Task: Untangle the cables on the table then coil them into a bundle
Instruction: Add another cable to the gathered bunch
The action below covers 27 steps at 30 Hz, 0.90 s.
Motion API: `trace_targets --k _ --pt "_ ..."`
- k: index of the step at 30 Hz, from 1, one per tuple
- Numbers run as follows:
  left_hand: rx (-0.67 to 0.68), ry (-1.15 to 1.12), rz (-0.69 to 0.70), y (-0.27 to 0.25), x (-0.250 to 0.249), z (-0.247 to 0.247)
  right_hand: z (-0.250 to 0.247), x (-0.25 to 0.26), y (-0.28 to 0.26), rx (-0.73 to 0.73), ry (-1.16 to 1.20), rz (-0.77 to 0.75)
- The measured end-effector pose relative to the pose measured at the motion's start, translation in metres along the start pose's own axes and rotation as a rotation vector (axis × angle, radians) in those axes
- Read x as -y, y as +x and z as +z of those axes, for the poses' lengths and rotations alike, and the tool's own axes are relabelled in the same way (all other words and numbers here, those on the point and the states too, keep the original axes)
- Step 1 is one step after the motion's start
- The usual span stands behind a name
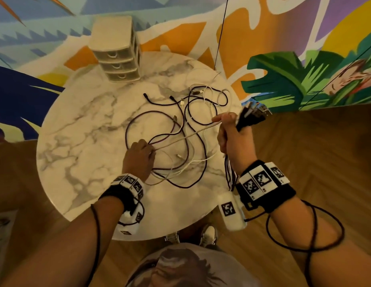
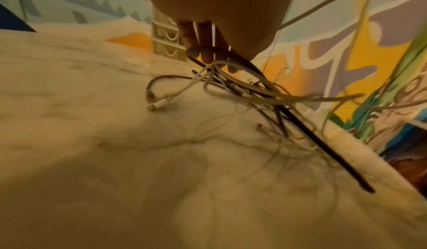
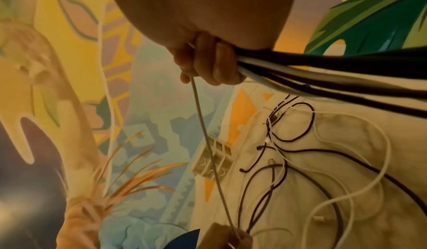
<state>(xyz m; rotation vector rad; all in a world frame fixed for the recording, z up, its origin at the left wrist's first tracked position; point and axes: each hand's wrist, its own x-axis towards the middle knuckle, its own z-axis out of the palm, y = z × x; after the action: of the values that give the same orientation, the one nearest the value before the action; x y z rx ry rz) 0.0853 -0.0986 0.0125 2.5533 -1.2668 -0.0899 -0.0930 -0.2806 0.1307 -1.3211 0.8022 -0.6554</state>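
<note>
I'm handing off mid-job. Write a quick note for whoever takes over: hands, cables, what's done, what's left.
Right hand: raised at the table's right edge, gripping a gathered bundle of cables and pinching one taut white cable.
Left hand: down on the marble table, holding the other end of that white cable amid the pile.
Loose tangle of dark and white cables lies across the table's middle and right. Drawer unit stands at the far edge.
Done: several cables gathered in the right hand.
Left: free the white cable, untangle the rest, coil everything.

Head view looks steeply down on the marble table (image 1: 81, 129); both wrist views share it, closer.
</note>
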Motion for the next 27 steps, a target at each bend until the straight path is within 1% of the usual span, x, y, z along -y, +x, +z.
trace_targets --k 1,2,4,5,6,7,8,10,11,12,13,15,16,17,18,19,20,22,23,24,25,26,27 --pt "0.071 0.013 -0.028 -0.001 0.006 0.004 -0.002 0.0 0.0 -0.02 0.011 -0.015" --pt "0.171 0.032 -0.095 -0.003 0.011 0.008 -0.004 -0.001 -0.001 -0.04 0.014 -0.025" --pt "0.384 0.092 -0.291 -0.008 0.026 0.013 -0.008 -0.002 -0.002 -0.074 0.037 -0.031" --pt "0.443 0.085 -0.358 -0.01 0.031 0.009 -0.011 -0.001 -0.002 -0.088 0.052 -0.026" --pt "0.446 0.053 -0.389 -0.01 0.033 0.005 -0.013 0.001 -0.002 -0.096 0.068 -0.018" --pt "0.39 0.009 -0.367 -0.009 0.031 -0.002 -0.014 0.002 -0.002 -0.1 0.085 -0.008" --pt "0.303 -0.041 -0.291 -0.006 0.023 -0.007 -0.016 0.003 -0.002 -0.105 0.102 0.001" --pt "0.15 -0.2 -0.075 -0.002 -0.009 -0.019 -0.015 0.002 -0.004 -0.118 0.114 0.028" --pt "0.124 -0.283 0.028 -0.001 -0.03 -0.023 -0.013 0.001 -0.005 -0.121 0.109 0.044" --pt "0.13 -0.318 0.119 -0.002 -0.052 -0.026 -0.011 0.0 -0.006 -0.117 0.104 0.057" --pt "0.154 -0.289 0.19 -0.003 -0.072 -0.026 -0.009 0.0 -0.007 -0.11 0.106 0.065" --pt "0.239 -0.083 0.262 0.002 -0.097 -0.022 -0.009 0.001 -0.008 -0.103 0.12 0.069" --pt "0.286 0.033 0.256 0.006 -0.1 -0.021 -0.012 0.003 -0.009 -0.105 0.12 0.067" --pt "0.298 0.101 0.226 0.012 -0.1 -0.022 -0.016 0.005 -0.01 -0.108 0.118 0.063" --pt "0.275 0.112 0.189 0.019 -0.097 -0.024 -0.02 0.006 -0.01 -0.11 0.119 0.055" --pt "0.218 0.087 0.149 0.026 -0.096 -0.031 -0.025 0.008 -0.011 -0.111 0.12 0.044" --pt "0.129 0.051 0.115 0.035 -0.094 -0.039 -0.03 0.01 -0.011 -0.113 0.119 0.033" --pt "-0.049 -0.034 0.099 0.049 -0.095 -0.058 -0.037 0.014 -0.014 -0.135 0.13 0.028" --pt "-0.11 -0.097 0.11 0.052 -0.098 -0.065 -0.039 0.017 -0.014 -0.152 0.151 0.025" --pt "-0.139 -0.152 0.108 0.053 -0.101 -0.069 -0.042 0.02 -0.014 -0.172 0.18 0.019" --pt "-0.129 -0.187 0.094 0.049 -0.101 -0.069 -0.043 0.023 -0.014 -0.189 0.208 0.011" --pt "-0.075 -0.185 0.078 0.044 -0.099 -0.063 -0.046 0.026 -0.014 -0.197 0.232 -0.006" --pt "0.021 -0.154 0.049 0.037 -0.094 -0.053 -0.048 0.027 -0.014 -0.197 0.248 -0.028"
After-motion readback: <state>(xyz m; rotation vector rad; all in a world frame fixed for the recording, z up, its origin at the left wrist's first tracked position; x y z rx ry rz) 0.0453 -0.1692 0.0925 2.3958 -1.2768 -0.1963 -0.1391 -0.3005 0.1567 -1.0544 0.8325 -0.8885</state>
